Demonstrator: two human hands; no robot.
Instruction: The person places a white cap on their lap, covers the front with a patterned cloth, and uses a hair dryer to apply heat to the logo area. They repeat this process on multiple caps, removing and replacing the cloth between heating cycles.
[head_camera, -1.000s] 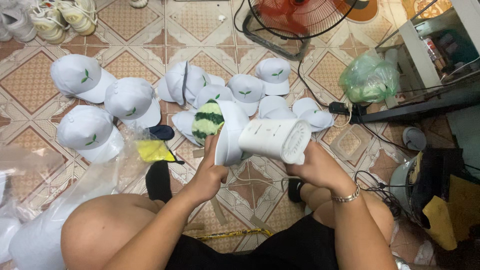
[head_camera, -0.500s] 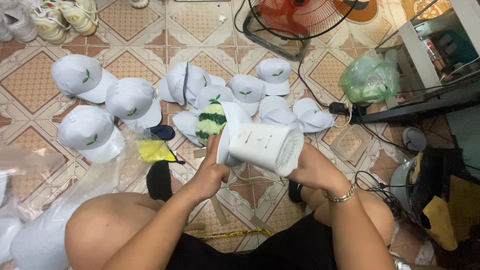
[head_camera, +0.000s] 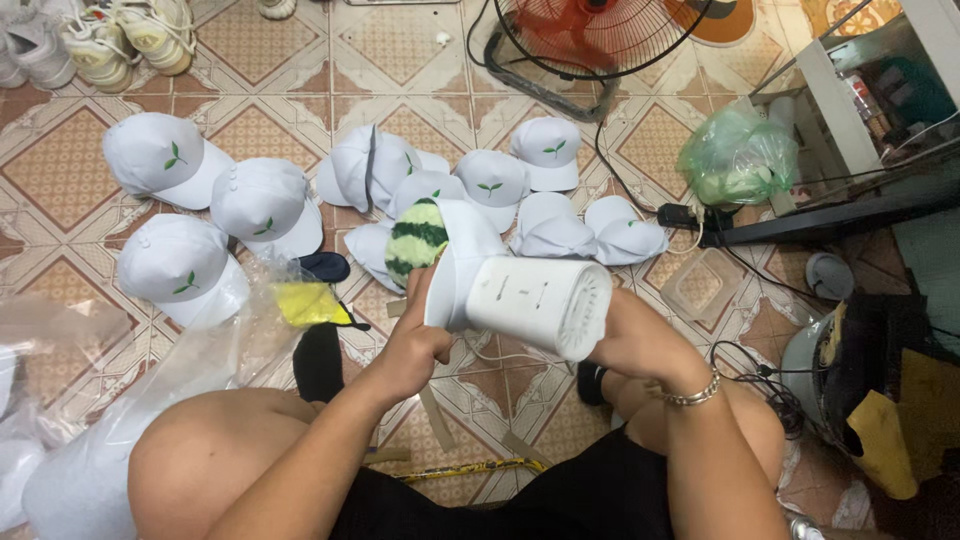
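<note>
My left hand (head_camera: 415, 345) grips a white cap (head_camera: 462, 250) that sits over a round green-striped form (head_camera: 415, 238). A white cylindrical handheld appliance (head_camera: 540, 302) is held in my right hand (head_camera: 640, 340), its front pressed against the cap. A metal bracelet (head_camera: 690, 392) circles my right wrist. Several white caps with a small green leaf mark (head_camera: 165, 160) lie on the tiled floor beyond my hands.
Clear plastic bags (head_camera: 150, 400) lie by my left knee, with a yellow item (head_camera: 305, 303) inside one. A floor fan (head_camera: 610, 35), a green plastic bag (head_camera: 738, 155), cables and a power strip (head_camera: 680, 215) are on the right. Shoes (head_camera: 90, 40) sit far left.
The white appliance has tilted and shifted a little to the right and lower against the cap; both hands keep their hold.
</note>
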